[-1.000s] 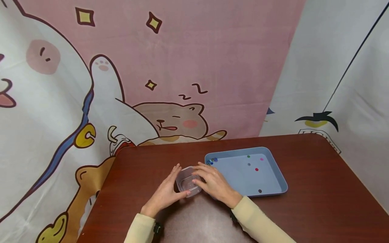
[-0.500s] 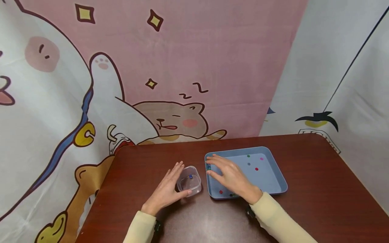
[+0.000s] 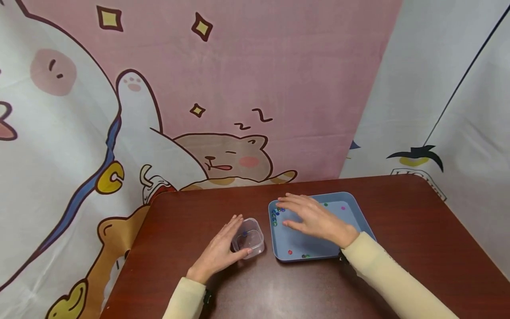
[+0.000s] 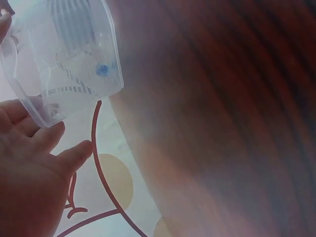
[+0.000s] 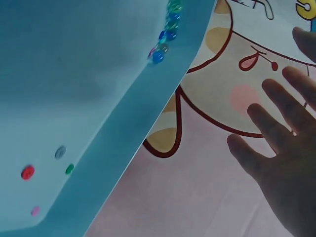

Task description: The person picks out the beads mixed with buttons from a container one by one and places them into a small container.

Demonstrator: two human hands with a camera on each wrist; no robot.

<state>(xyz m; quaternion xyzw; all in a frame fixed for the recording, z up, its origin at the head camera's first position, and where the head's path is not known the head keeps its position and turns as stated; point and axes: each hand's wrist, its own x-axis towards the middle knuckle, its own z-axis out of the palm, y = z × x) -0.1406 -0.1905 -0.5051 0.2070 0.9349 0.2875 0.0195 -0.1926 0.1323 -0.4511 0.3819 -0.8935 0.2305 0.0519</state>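
My left hand (image 3: 219, 248) holds a small clear plastic container (image 3: 255, 243) from its left side, fingers along the side and thumb at the near corner. One blue marble (image 4: 102, 69) lies inside it. Over the light blue tray (image 3: 318, 255) hovers my right hand (image 3: 314, 219), fingers extended and nothing seen in its grasp. Its fingertips are close to several green and blue glass marbles (image 3: 274, 218) lined up along the tray's left wall. Loose buttons lie in the tray too: a red button (image 5: 28, 172), a grey button (image 5: 60, 151), a green button (image 5: 69, 169) and a pink button (image 5: 35, 211).
Container and tray stand side by side on a dark red-brown wooden table (image 3: 247, 297), with a narrow gap between them. Another red button (image 3: 290, 252) sits near the tray's front left corner. A pink and white cartoon curtain (image 3: 299, 88) hangs behind the table.
My right hand has moved from the container to the right, over the tray. A blue marble now shows in the container. The left hand has stayed nearly still.
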